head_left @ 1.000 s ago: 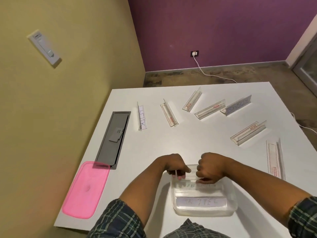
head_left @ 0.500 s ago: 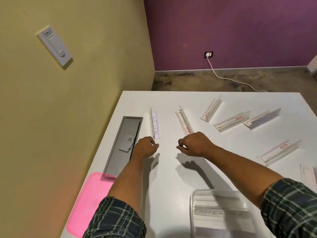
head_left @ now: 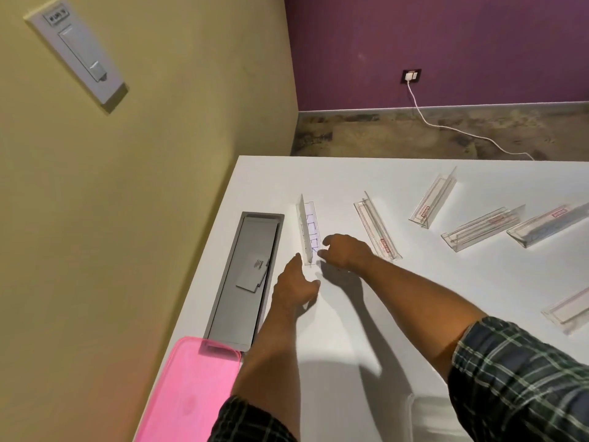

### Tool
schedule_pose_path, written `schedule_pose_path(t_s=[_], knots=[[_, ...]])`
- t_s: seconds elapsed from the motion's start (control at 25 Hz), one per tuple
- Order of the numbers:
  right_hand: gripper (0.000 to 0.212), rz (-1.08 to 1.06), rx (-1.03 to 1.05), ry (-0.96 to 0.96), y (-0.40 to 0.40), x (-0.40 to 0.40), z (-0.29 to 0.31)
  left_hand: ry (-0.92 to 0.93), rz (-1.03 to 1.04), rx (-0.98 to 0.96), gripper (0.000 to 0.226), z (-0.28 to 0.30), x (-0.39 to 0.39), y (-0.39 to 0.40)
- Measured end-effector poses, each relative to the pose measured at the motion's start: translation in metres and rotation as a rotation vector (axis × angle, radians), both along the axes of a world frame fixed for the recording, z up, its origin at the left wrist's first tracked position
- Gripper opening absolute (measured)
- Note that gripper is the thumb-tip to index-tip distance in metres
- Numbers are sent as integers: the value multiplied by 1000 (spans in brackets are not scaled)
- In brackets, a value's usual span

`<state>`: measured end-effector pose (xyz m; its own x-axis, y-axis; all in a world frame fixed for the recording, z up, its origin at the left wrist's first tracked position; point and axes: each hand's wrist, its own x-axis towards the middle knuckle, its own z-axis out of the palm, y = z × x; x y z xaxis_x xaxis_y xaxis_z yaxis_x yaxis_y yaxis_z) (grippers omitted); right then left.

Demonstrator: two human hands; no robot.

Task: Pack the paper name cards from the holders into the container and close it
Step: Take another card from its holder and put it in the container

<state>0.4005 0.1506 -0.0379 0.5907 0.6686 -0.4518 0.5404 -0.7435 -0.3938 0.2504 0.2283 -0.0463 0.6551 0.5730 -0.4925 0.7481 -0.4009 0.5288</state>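
1. White rectangular table [head_left: 414, 307] fills the lower right of the frame; yellow wall on the left, purple wall at the top right.
2. Translucent pink plastic lid [head_left: 191, 393] lies flat at the bottom left table edge, its far end overlapping the grey recessed cable tray [head_left: 245, 275] left of centre.
3. Left hand [head_left: 294, 287], centre frame: fingers extended and relaxed, gripping nothing, tips right at the near end of the clear acrylic holder with the handwritten paper name card [head_left: 308, 232].
4. Right hand [head_left: 345, 252], just right of that holder: fingers loosely curled, fingertips at the card's near end; cannot tell if they actually pinch it.
5. That card still sits in its holder, upright, centre frame beside the tray.
6. Four more clear acrylic holders [head_left: 377, 232] fan toward the upper right, one further holder at the right edge; the rightmost in the fan shows faint writing.
7. Corner of the clear plastic container [head_left: 446, 419] shows at the bottom, partly hidden by the right sleeve.
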Motion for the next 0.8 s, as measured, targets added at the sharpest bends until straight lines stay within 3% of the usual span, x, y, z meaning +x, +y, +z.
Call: schedule_pose_path(t_s=[0.16, 0.44, 0.52, 0.64, 0.8], knots=[[30, -110, 99, 212, 24, -8, -22, -49, 37, -107, 67, -9, 4, 0], [2, -183, 104, 199, 28, -16, -30, -111, 78, -243, 71, -16, -3, 0], [14, -269, 180, 281, 20, -13, -25, -129, 70, -248, 71, -14, -6, -3], [23, -331, 294, 281, -4, -5, -13, -140, 71, -170, 76, -4, -11, -11], [25, -378, 396, 318, -54, 6, 13, -138, -6, 167, 85, 22, -14, -19]])
